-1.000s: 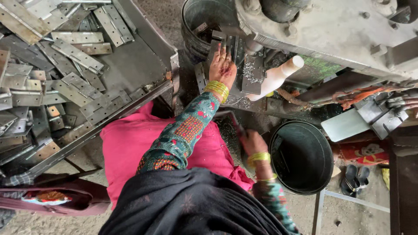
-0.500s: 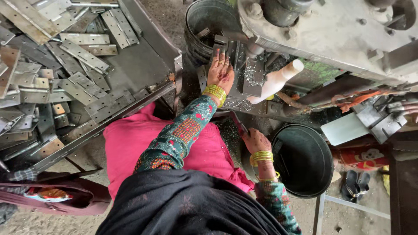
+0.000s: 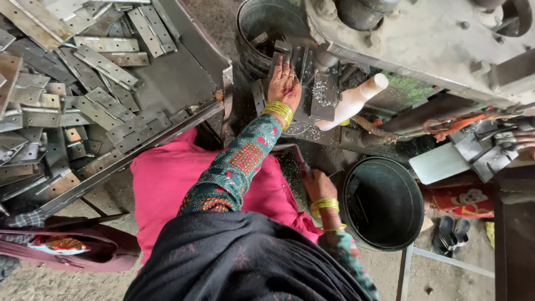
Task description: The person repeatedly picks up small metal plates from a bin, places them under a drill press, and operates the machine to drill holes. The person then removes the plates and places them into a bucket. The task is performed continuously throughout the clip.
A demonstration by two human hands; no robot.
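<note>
Hinge plates going through the press, plenty left in the pile

Left hand (image 3: 284,83) lies flat and spread on a metal plate (image 3: 280,56) at the machine's die, fingers not curled round it. Right hand (image 3: 317,184) is low by the lap, beside a black bucket (image 3: 384,203); can't tell its grip. Well off to the left hand's side, a tray (image 3: 184,67) is heaped with hinge plates (image 3: 100,64), so lots to go.
</note>
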